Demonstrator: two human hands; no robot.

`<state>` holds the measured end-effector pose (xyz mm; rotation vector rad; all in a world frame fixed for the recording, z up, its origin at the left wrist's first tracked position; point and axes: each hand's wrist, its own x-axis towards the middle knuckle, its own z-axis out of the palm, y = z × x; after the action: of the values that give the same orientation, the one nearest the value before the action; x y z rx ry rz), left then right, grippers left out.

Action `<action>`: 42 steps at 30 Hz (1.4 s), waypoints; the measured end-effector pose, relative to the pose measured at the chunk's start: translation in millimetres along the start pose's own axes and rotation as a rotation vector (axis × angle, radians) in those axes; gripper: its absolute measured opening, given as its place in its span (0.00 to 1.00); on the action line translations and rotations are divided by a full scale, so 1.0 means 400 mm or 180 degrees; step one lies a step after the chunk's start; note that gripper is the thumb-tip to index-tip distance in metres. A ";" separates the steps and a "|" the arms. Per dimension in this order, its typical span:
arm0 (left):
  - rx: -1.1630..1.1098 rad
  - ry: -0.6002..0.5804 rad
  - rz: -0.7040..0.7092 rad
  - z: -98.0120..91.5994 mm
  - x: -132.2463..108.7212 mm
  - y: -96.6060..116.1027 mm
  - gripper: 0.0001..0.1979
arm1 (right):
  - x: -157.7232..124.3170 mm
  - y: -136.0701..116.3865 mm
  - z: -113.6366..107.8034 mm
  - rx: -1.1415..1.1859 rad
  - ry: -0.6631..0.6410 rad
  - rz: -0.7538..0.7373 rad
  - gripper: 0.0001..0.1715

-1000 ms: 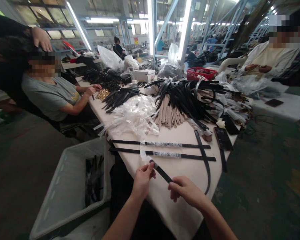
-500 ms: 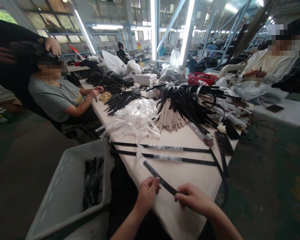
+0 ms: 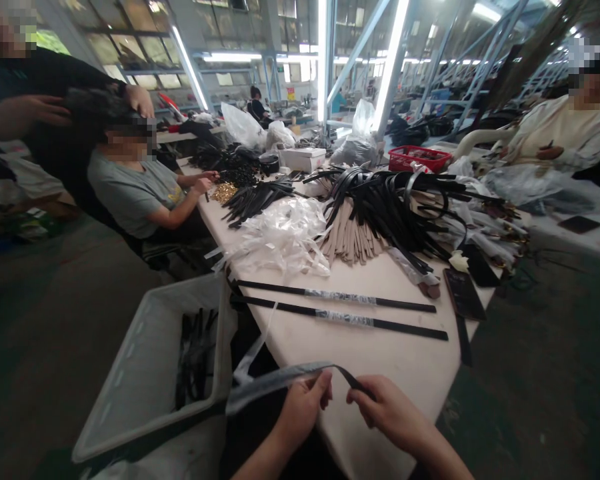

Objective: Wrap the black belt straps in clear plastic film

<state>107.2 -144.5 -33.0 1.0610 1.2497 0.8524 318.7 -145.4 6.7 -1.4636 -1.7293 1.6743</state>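
Observation:
A black strap (image 3: 350,377) with clear plastic film (image 3: 265,383) round its left part is held between my hands over the table's near edge. My left hand (image 3: 307,403) pinches it near the middle, where the film-covered part runs off to the left. Closed on the bare black part is my right hand (image 3: 380,407). Beyond them two long black straps (image 3: 410,329) lie side by side on the pale table (image 3: 300,348), each with clear film round its middle.
A white bin (image 3: 145,373) holding black straps stands left of the table. Crumpled film (image 3: 285,233), a heap of black straps (image 3: 375,200), a phone (image 3: 464,293) and a red basket (image 3: 420,159) are on the table. One person (image 3: 130,193) sits at left; others are nearby.
The held strap has swung so its film-covered end points left, past the table edge. The dark strap end that hung at the right of the two laid straps is gone from there. The view has shifted.

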 end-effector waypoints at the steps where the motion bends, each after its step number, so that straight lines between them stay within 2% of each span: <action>1: -0.0082 -0.0026 -0.0028 0.008 -0.002 -0.004 0.28 | 0.001 -0.011 0.001 -0.0202 0.0130 -0.0187 0.17; 3: -0.0179 -0.0045 0.0001 0.016 -0.010 0.001 0.28 | -0.002 -0.022 -0.004 -0.0397 0.0261 -0.0373 0.21; 5: 0.0158 -0.0155 0.0176 0.011 -0.032 0.023 0.28 | -0.005 -0.011 -0.017 -0.0403 0.0235 -0.0297 0.27; 6: 0.0532 -0.0212 0.0390 0.005 -0.049 0.038 0.27 | -0.005 0.003 -0.024 -0.0397 0.0212 -0.0257 0.28; 8: 0.1482 -0.0142 0.1100 -0.011 -0.083 0.068 0.20 | -0.001 0.040 -0.037 -0.0419 0.0246 -0.0255 0.27; 10: 0.2418 0.0278 0.1758 -0.032 -0.101 0.091 0.10 | 0.006 0.076 -0.046 -0.0455 0.0310 -0.0262 0.25; 12: 0.3250 0.0629 0.1953 -0.054 -0.083 0.103 0.22 | 0.010 0.097 -0.053 -0.0453 0.0336 -0.0190 0.24; 13: 0.3635 0.0618 0.1910 -0.065 -0.060 0.104 0.25 | 0.010 0.101 -0.056 -0.0429 0.0319 -0.0148 0.24; 14: 0.3978 0.0466 0.1835 -0.073 -0.031 0.103 0.24 | 0.010 0.101 -0.060 -0.0386 0.0275 -0.0106 0.23; 17: 0.4583 -0.0278 0.1679 -0.074 0.062 0.093 0.09 | 0.008 0.076 -0.074 -0.0282 0.0105 0.0050 0.22; 20: 0.4673 -0.0658 0.1752 -0.038 0.117 0.092 0.16 | 0.015 0.026 -0.083 -0.0440 0.0101 0.0097 0.22; 24: 0.4611 -0.0724 0.2210 0.001 0.134 0.121 0.18 | 0.016 -0.024 -0.101 -0.0647 0.0196 -0.0099 0.20; 29: 0.4766 -0.0490 0.2232 -0.027 0.148 0.157 0.19 | -0.001 -0.015 -0.145 -0.0441 -0.0361 0.0159 0.19; 34: 0.4740 -0.0742 0.2381 -0.015 0.152 0.156 0.17 | 0.043 -0.036 -0.125 -0.0627 -0.0180 -0.0236 0.18; 38: 0.4739 -0.0569 0.2360 -0.033 0.157 0.174 0.17 | 0.055 -0.034 -0.140 -0.0221 -0.0602 0.0019 0.20; 40: 0.4780 -0.0521 0.2260 -0.039 0.163 0.176 0.18 | 0.059 -0.027 -0.151 -0.0291 -0.0570 0.0109 0.22; 42: 0.4747 -0.0641 0.2218 -0.029 0.170 0.166 0.16 | 0.070 -0.026 -0.150 -0.0420 -0.0414 -0.0030 0.23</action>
<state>109.2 -58.3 8.7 2.7904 1.2663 0.1121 350.1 -87.6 20.1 -1.4273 -1.9461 1.7141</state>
